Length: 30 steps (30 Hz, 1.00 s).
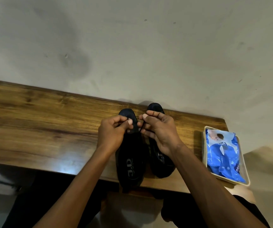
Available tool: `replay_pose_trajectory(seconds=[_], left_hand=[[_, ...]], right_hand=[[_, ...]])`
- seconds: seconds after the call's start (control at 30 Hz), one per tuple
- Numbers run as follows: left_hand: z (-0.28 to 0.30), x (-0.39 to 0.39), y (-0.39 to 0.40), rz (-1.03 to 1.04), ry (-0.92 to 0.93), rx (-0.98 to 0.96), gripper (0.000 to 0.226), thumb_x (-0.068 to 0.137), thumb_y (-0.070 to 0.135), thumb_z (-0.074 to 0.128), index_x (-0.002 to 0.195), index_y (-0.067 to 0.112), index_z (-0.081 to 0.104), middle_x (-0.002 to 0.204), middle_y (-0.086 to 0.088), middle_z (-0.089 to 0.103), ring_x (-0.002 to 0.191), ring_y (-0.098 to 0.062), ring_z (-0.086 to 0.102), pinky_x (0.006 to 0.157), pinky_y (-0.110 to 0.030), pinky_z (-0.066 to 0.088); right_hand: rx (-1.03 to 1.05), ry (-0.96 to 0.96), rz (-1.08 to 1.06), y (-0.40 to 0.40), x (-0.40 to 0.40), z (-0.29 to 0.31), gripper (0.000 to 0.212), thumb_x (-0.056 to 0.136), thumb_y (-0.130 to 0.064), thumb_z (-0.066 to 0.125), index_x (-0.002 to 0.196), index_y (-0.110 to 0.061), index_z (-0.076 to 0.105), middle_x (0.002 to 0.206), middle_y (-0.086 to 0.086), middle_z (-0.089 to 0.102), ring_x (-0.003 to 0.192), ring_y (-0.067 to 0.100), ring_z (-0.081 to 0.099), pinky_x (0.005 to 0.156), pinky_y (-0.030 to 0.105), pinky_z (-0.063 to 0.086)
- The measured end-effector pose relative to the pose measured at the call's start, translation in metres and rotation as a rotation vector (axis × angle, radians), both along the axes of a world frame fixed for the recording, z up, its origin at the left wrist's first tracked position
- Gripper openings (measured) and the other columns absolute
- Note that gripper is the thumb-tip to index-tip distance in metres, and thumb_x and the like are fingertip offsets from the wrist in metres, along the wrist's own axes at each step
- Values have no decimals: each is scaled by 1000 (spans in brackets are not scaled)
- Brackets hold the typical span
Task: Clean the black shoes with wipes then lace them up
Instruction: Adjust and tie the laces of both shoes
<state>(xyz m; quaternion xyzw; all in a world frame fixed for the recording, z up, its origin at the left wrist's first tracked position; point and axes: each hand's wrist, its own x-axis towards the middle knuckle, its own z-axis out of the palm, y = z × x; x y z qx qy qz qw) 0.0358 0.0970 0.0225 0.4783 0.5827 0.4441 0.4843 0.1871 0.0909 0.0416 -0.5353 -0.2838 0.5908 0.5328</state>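
Note:
Two black shoes stand side by side on the wooden table (42, 122), toes toward the wall. The left shoe (130, 163) overhangs the table's near edge with its heel; the right shoe (162, 168) sits just beside it. Both hands hover over the left shoe's lacing area. My left hand (112, 134) pinches a thin black lace (140, 127) between thumb and fingers. My right hand (160, 130) pinches the other part of the same lace. The eyelets are hidden behind my fingers.
A blue pack of wipes (222, 153) lies in a shallow white tray (245, 175) at the table's right end. A pale wall runs right behind the table. My dark-clothed legs are under the near edge.

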Motion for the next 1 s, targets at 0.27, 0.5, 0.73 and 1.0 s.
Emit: replay_pose_trajectory(seconds=[0.27,0.5,0.73,1.0], left_hand=[[21,3,12,-45,57,306,6,89,16,72,87,15,77,82,2,76,79,-12,71,71,-27,56],[13,7,20,8,124,296,9,90,22,67,83,21,74,86,3,72,85,-15,69,68,-44,60],[13,-4,17,-218,93,222,13,94,23,65,96,23,78,82,2,76,74,-13,72,67,-30,58],[13,-26,13,-366,132,65,22,87,26,74,108,23,77,98,8,77,96,-6,71,94,-40,56]], right_hand=[[2,-156,132,2,-13,-3,27,89,-8,75,110,8,67,79,9,71,65,14,67,63,27,57],[143,-410,438,1,-11,7,13,98,-3,60,94,3,71,72,3,67,62,7,62,59,19,49],[179,-595,428,0,-8,8,13,98,-10,64,96,-5,75,83,5,74,70,8,70,60,16,51],[25,-365,354,2,-12,7,15,99,-5,60,103,3,71,84,10,71,70,13,68,55,17,52]])
